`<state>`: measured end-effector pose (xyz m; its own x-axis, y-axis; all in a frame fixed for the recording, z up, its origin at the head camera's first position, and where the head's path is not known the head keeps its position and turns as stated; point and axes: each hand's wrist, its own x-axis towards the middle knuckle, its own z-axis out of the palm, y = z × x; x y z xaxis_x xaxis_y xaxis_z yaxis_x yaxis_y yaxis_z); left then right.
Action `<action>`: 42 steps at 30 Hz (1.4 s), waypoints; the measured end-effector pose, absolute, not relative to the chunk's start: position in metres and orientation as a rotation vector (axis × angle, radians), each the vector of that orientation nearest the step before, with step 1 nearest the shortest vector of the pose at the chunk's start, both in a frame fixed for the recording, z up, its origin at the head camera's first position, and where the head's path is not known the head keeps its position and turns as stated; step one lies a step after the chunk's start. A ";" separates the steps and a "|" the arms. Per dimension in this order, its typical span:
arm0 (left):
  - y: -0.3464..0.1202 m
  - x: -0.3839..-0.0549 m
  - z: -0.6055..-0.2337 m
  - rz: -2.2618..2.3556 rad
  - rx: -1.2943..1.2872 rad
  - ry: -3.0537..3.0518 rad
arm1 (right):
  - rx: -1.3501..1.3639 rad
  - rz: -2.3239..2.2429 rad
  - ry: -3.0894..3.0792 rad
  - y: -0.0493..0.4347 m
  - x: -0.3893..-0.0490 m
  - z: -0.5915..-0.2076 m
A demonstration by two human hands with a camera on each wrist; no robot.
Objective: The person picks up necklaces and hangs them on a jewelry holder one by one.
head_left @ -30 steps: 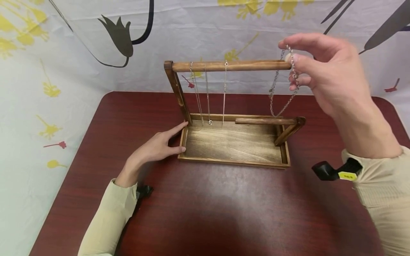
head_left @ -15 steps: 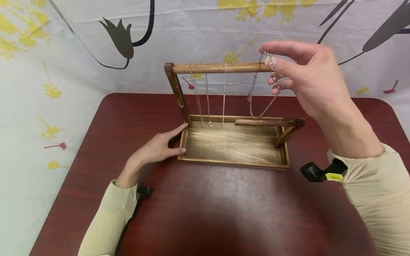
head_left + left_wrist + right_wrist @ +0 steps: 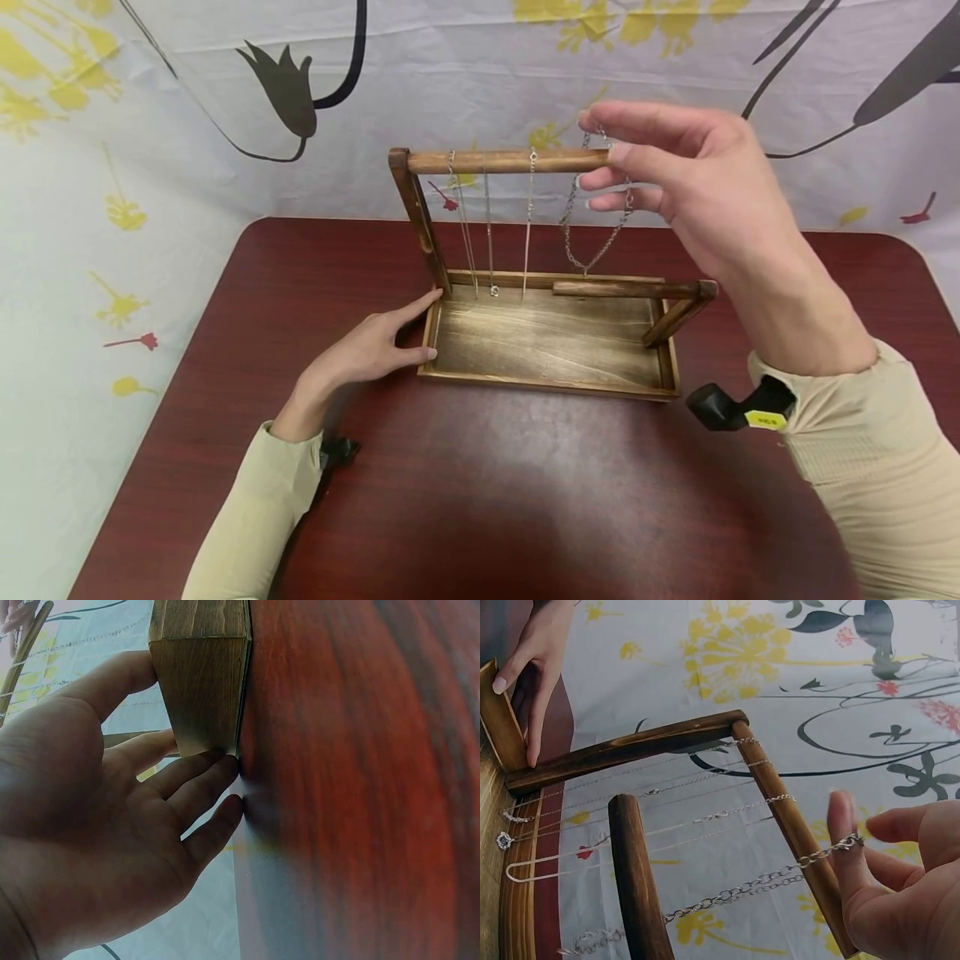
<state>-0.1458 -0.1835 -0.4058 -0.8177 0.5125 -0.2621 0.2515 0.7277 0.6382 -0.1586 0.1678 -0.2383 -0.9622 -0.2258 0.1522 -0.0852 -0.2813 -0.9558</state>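
Observation:
A wooden jewelry stand has a tray base (image 3: 547, 342), a tall upper bar (image 3: 558, 161) and a short lower bar (image 3: 611, 288). My right hand (image 3: 708, 183) pinches a silver chain necklace (image 3: 602, 250) between thumb and finger at the free end of the upper bar. The chain loops over this bar in the right wrist view and dangles below it, behind the lower bar. My left hand (image 3: 367, 346) rests its extended fingers against the tray's left end wall (image 3: 199, 690). Several thin necklaces (image 3: 527, 225) hang farther left on the upper bar, one with a flower-like pendant (image 3: 504, 840).
The stand sits on a dark red table (image 3: 480, 483). A white cloth (image 3: 360, 100) with yellow and dark plant prints hangs behind and at the left. The lower bar's post (image 3: 675, 317) rises at the tray's right end, beneath my right forearm.
My right hand has moved left with the chain, from the upper bar's free tip to farther along it. The left hand has stayed at the tray's end.

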 end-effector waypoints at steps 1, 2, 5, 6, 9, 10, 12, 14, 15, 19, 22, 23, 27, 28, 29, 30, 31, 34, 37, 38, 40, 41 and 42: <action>-0.183 -0.146 -0.406 0.839 0.586 2.507 | -0.403 -2.388 1.844 0.167 -0.158 -0.238; -0.183 -0.146 -0.406 0.840 0.585 2.506 | -0.407 -2.360 1.866 0.167 -0.157 -0.237; -0.184 -0.146 -0.405 0.839 0.584 2.507 | -0.412 -2.278 1.930 0.165 -0.156 -0.236; -0.184 -0.146 -0.405 0.839 0.584 2.507 | -0.416 -2.255 1.949 0.164 -0.155 -0.235; -0.184 -0.145 -0.405 0.839 0.583 2.506 | -0.421 -2.206 2.003 0.162 -0.154 -0.236; -0.184 -0.145 -0.405 0.838 0.583 2.506 | -0.424 -2.199 2.017 0.161 -0.154 -0.236; -0.184 -0.145 -0.405 0.838 0.584 2.505 | -0.425 -2.197 2.040 0.160 -0.154 -0.237; -0.184 -0.145 -0.405 0.838 0.586 2.504 | -0.419 -2.199 2.073 0.158 -0.154 -0.237; -0.184 -0.145 -0.405 0.839 0.585 2.504 | -0.412 -2.189 2.106 0.158 -0.154 -0.238; -0.184 -0.145 -0.406 0.839 0.585 2.503 | -0.396 -2.035 2.375 0.155 -0.155 -0.237; -0.184 -0.145 -0.406 0.838 0.583 2.502 | -0.399 -1.919 2.521 0.154 -0.154 -0.236; -0.184 -0.145 -0.406 0.838 0.581 2.502 | -0.406 -1.918 2.520 0.154 -0.154 -0.236; -0.185 -0.145 -0.406 0.832 0.580 2.508 | -0.448 -2.030 2.390 0.155 -0.154 -0.238; -0.185 -0.145 -0.406 0.832 0.580 2.509 | -0.457 -2.073 2.345 0.155 -0.154 -0.239; -0.184 -0.145 -0.407 0.832 0.578 2.509 | -0.465 -2.118 2.303 0.155 -0.154 -0.240; -0.185 -0.145 -0.407 0.831 0.578 2.509 | -0.470 -2.158 2.266 0.155 -0.155 -0.242; -0.185 -0.145 -0.406 0.831 0.577 2.508 | -0.475 -2.196 2.237 0.155 -0.155 -0.243; -0.185 -0.145 -0.406 0.828 0.573 2.504 | -0.484 -2.285 2.171 0.155 -0.157 -0.247; -0.184 -0.144 -0.406 0.827 0.571 2.505 | -0.479 -2.331 2.133 0.155 -0.158 -0.249; -0.184 -0.144 -0.406 0.825 0.572 2.508 | -0.473 -2.345 2.121 0.155 -0.158 -0.249; -0.184 -0.145 -0.406 0.826 0.575 2.510 | -0.448 -2.373 2.094 0.155 -0.158 -0.249; -0.184 -0.145 -0.405 0.826 0.576 2.512 | -0.435 -2.388 2.083 0.155 -0.158 -0.249; -0.184 -0.145 -0.405 0.825 0.577 2.514 | -0.421 -2.403 2.076 0.154 -0.158 -0.249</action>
